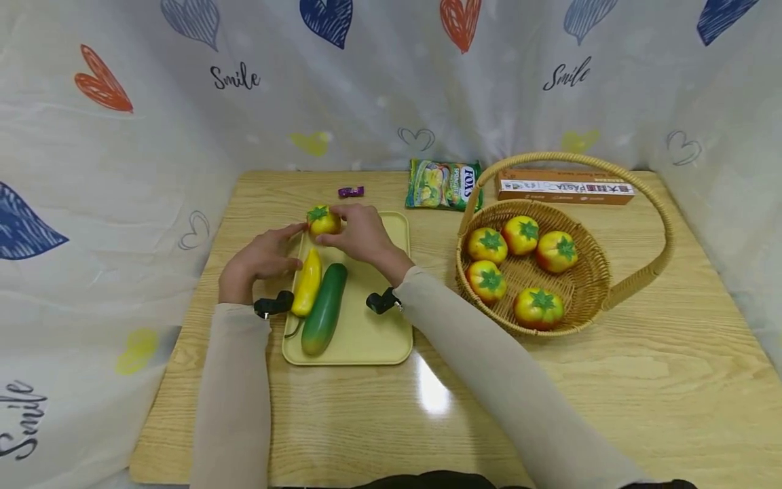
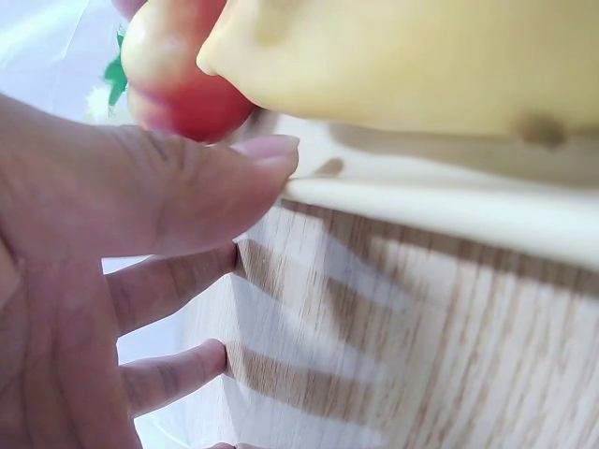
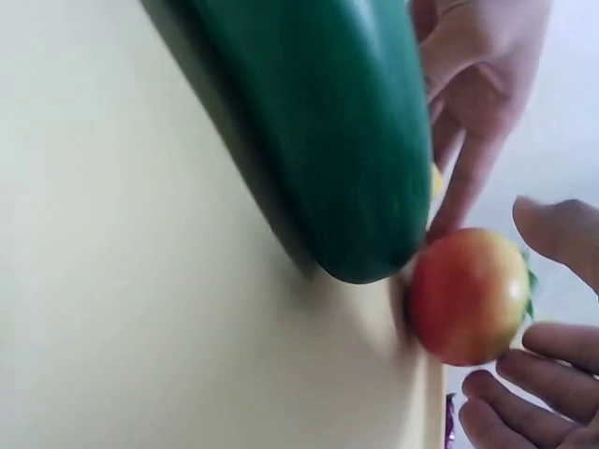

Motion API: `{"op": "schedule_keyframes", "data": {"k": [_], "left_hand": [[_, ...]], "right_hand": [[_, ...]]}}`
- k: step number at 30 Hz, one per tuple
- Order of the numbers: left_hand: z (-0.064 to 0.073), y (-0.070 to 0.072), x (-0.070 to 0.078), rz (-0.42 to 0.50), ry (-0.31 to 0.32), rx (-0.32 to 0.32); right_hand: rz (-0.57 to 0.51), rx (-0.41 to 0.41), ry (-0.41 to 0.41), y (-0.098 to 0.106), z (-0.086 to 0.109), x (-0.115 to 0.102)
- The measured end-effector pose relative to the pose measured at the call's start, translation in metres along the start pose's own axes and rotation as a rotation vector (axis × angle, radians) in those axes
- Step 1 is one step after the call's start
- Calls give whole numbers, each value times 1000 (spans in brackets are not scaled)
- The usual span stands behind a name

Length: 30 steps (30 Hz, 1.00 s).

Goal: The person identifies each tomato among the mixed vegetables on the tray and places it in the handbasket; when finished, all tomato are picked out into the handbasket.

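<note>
A red-and-yellow toy tomato (image 1: 322, 221) with a green star-shaped top rests at the far left corner of the cream tray (image 1: 373, 333). My right hand (image 1: 366, 234) is around its right side; in the right wrist view the fingertips are at the tomato (image 3: 468, 295) while the thumb stands apart. From the left, my left hand (image 1: 264, 257) reaches a fingertip to the tomato. The left thumb (image 2: 211, 182) lies by the tray rim, with other fingers near the wood below. A yellow pepper-like vegetable (image 1: 307, 282) and a green cucumber (image 1: 325, 309) lie lengthwise on the tray.
Right of the tray stands a wicker basket (image 1: 595, 272) with a tall handle, holding several similar tomatoes. Behind are a purple-wrapped candy (image 1: 351, 192), a green FOX'S packet (image 1: 442, 185) and a long brown pasta box (image 1: 565, 188). A printed curtain borders the wooden table (image 1: 660, 380).
</note>
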<state>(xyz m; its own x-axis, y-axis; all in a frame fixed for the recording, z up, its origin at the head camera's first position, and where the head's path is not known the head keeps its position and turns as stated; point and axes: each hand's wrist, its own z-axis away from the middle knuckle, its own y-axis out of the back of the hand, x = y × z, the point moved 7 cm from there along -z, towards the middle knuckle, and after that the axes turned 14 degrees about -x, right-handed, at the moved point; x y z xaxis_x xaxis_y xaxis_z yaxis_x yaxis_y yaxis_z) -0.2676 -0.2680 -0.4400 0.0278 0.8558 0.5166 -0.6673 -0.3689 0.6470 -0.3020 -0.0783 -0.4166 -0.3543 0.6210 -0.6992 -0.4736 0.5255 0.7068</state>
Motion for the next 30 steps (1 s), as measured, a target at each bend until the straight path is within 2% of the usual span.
{"op": "schedule_keyframes", "data": {"k": [6,11,15,19,22,26,30], "left_hand": [[-2,-2,3,7,-2,1],[-5,-3,5,11,-4,-1],[-7,-3,6,-3,-8,-9],[-7,-1,4,-21,-9,-17],[-6,0,2,-27,-5,-12],[-3,3,1,-31,-4,-3],[-1,3,3,-21,-7,-4]], "right_hand": [[-37,20,-75,-2,-8,8],[-44,9,-69,-5,-12,11],[-41,1,-54,0,-3,7],[-106,-12,3,13,21,-3],[-163,-25,61,25,48,-13],[-229,-20,101,44,92,-16],[-257,10,119,65,140,-3]]}}
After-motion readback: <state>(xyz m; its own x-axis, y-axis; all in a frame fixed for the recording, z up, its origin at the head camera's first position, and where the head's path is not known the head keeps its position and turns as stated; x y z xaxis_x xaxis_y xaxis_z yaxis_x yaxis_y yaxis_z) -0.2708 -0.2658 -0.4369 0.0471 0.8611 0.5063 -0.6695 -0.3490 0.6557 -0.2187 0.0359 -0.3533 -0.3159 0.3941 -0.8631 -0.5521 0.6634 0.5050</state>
